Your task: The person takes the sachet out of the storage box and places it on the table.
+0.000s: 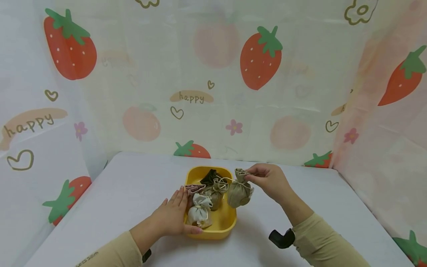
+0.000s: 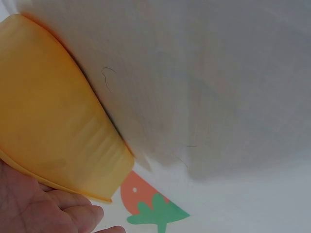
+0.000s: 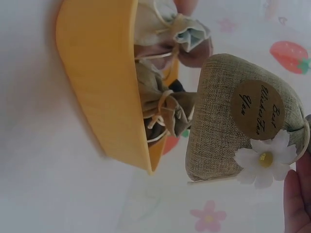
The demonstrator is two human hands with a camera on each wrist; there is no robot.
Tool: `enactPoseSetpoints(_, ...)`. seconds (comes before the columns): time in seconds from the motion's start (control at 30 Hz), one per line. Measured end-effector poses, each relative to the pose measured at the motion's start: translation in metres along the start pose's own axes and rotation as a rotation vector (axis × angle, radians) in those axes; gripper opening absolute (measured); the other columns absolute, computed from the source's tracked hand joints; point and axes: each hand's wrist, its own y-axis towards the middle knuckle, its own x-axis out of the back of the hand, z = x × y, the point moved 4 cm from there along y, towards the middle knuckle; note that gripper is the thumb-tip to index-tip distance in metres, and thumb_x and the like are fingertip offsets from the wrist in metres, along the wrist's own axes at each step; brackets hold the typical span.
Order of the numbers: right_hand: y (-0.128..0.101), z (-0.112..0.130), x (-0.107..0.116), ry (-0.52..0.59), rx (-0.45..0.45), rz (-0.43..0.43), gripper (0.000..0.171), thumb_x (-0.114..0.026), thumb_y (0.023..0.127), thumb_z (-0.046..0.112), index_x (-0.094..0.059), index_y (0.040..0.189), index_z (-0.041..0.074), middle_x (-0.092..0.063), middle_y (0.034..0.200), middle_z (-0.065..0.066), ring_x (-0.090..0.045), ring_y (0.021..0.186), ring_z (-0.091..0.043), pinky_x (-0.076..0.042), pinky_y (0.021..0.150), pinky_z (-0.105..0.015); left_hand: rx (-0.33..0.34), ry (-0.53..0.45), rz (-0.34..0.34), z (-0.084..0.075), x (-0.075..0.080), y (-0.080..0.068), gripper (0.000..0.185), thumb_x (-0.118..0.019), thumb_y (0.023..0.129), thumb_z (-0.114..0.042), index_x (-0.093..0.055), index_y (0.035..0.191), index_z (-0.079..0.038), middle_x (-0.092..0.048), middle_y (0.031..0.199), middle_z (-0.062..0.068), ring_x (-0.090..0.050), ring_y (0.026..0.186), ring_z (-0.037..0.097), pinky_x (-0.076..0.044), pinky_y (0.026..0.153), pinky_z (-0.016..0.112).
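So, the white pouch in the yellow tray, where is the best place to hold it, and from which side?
Probably pinch the white pouch at its tied neck, coming from above. The gathered top sits upward and free, while the tray wall and the left hand block the sides.

The round brown paper tag on the olive burlap drawstring pouch carries handwritten script — it seems to read "Best Wishes For You", though the letters are sideways and small. The strawberry-printed plastic backdrop sheet bears the word "happy" twice — once on a tan banner at centre and once on the left panel. Small dark lettering on the beige left sleeve is too tiny to read.
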Motion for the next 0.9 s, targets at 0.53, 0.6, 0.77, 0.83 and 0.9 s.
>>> enactPoseSetpoints(0.53,0.009,-0.017,0.021,-0.049,-0.051,-0.100,0.015,-0.071,0.081,0.020,-0.072,0.088,0.007,-0.070,0.080,-0.005,-0.063,0.073,-0.008,-0.050,0.067,-0.024,0.005,-0.007,-0.006,0.002,-0.002,0.001,0.128,-0.048,0.059,-0.086,-0.011,0.145,0.001,0.000,0.151,0.018,-0.007,0.138,0.033,-0.016,0.106,0.056)
enactPoseSetpoints(0.6,0.010,-0.022,0.025,-0.054,-0.062,-0.120,0.015,-0.071,0.080,0.020,-0.072,0.088,0.007,-0.070,0.080,-0.006,-0.064,0.074,-0.009,-0.050,0.068,-0.025,0.004,-0.009,-0.006,0.002,-0.002,0.001,0.128,-0.048,0.058,-0.086,-0.011,0.145,0.001,0.000,0.151,0.018,-0.007,0.138,0.034,-0.016,0.106,0.056)
enactPoseSetpoints(0.77,0.012,-0.033,0.034,-0.088,-0.087,-0.174,0.018,-0.071,0.080,0.023,-0.072,0.090,0.007,-0.071,0.083,-0.005,-0.063,0.078,-0.010,-0.048,0.071,-0.028,0.002,-0.003,-0.005,0.001,-0.002,0.003,0.129,-0.047,0.058,-0.086,-0.011,0.145,0.001,0.000,0.151,0.018,-0.006,0.139,0.033,-0.016,0.106,0.056)
enactPoseSetpoints(0.83,0.013,-0.037,0.037,-0.109,-0.100,-0.190,0.018,-0.071,0.081,0.024,-0.072,0.090,0.008,-0.071,0.084,-0.004,-0.062,0.079,-0.011,-0.048,0.072,-0.030,0.002,-0.001,-0.002,0.001,-0.002,0.003,0.129,-0.047,0.058,-0.087,-0.010,0.145,0.001,0.000,0.152,0.018,-0.006,0.139,0.033,-0.016,0.106,0.056)
enactPoseSetpoints(0.9,0.013,-0.041,0.040,-0.119,-0.118,-0.208,0.018,-0.071,0.081,0.024,-0.072,0.090,0.008,-0.071,0.085,-0.004,-0.062,0.081,-0.013,-0.047,0.072,-0.031,0.002,-0.001,0.001,0.001,-0.002,0.004,0.129,-0.047,0.058,-0.087,-0.010,0.145,0.001,0.000,0.152,0.018,-0.006,0.139,0.033,-0.016,0.106,0.056)
